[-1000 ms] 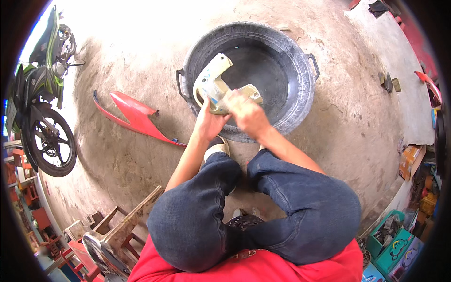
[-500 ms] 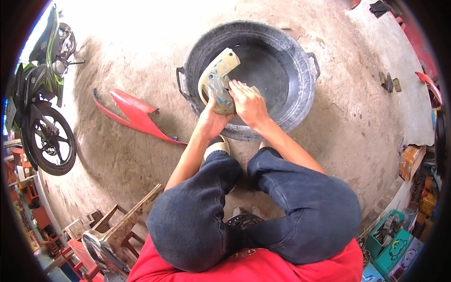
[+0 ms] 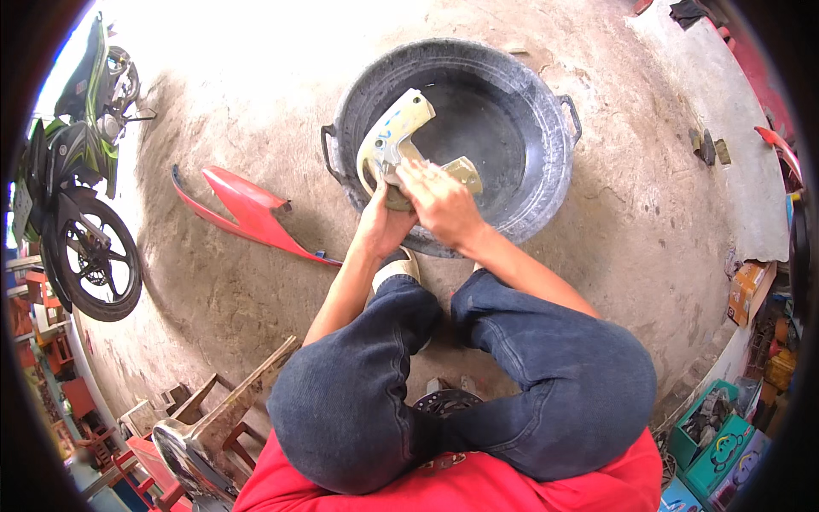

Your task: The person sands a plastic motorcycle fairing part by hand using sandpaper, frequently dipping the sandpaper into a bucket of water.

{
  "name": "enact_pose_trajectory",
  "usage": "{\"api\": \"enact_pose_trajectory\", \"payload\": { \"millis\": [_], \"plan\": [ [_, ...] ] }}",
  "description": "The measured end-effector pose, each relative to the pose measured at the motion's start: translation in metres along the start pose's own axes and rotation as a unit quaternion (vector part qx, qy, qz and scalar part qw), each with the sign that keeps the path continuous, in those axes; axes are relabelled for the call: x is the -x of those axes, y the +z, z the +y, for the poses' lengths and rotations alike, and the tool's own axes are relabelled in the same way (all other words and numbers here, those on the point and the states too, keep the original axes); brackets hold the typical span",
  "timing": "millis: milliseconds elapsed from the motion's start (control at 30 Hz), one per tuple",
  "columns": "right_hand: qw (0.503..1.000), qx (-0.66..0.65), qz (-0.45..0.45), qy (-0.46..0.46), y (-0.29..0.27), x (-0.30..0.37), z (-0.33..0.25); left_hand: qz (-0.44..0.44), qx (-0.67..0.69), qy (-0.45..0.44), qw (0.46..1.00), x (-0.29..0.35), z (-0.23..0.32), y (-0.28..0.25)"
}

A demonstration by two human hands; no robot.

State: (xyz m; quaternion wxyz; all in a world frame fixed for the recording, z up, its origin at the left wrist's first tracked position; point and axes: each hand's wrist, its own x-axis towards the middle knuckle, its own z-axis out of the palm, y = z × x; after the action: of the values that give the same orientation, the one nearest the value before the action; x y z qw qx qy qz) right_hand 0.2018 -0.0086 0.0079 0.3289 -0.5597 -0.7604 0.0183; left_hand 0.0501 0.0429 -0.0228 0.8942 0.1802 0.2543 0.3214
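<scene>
A curved beige motorcycle cover [image 3: 386, 136] with blue and grey patches is held over the near left part of a black tub [image 3: 542, 166]. My left hand [image 3: 384, 224] grips its near end, the thumb on top. Across the middle of the cover lies my right hand [image 3: 439, 200], its fingers bent, close together and pressed on the surface. Whatever may be under those fingers is hidden. One arm of the cover points away from me, and another shows to the right of my right hand. Shallow water appears to lie in the tub.
A red motorcycle panel [image 3: 243, 209] lies on the concrete floor left of the tub. A parked motorcycle [image 3: 90, 247] stands at the far left. Near left is a worn wooden bench [image 3: 230, 397]. Green boxes [image 3: 717, 452] and a cardboard box [image 3: 751, 290] sit at right.
My right hand has slid left and nearer over the cover, its fingers now more bent, uncovering the cover's right arm. Fewer blue patches show. My left hand keeps its grip.
</scene>
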Motion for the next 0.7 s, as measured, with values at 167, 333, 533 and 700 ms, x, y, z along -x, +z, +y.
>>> {"api": "enact_pose_trajectory", "payload": {
  "millis": [167, 333, 533, 700],
  "plan": [
    [0.997, 0.003, 0.016, 0.073, 0.0, -0.001, 0.015, 0.001, -0.002, -0.025, 1.0, 0.003, -0.001, 0.019],
    [1.0, 0.024, -0.014, 0.015, -0.007, 0.001, 0.017, -0.002, -0.002, -0.008, 1.0, 0.002, 0.0, 0.009],
    [0.999, 0.043, 0.002, 0.032, -0.004, 0.008, 0.015, 0.01, 0.023, -0.02, 0.999, 0.002, 0.001, 0.013],
    [0.998, 0.047, -0.004, 0.046, -0.007, 0.01, 0.022, 0.019, 0.027, -0.009, 0.999, -0.003, -0.003, 0.013]
  ]
}}
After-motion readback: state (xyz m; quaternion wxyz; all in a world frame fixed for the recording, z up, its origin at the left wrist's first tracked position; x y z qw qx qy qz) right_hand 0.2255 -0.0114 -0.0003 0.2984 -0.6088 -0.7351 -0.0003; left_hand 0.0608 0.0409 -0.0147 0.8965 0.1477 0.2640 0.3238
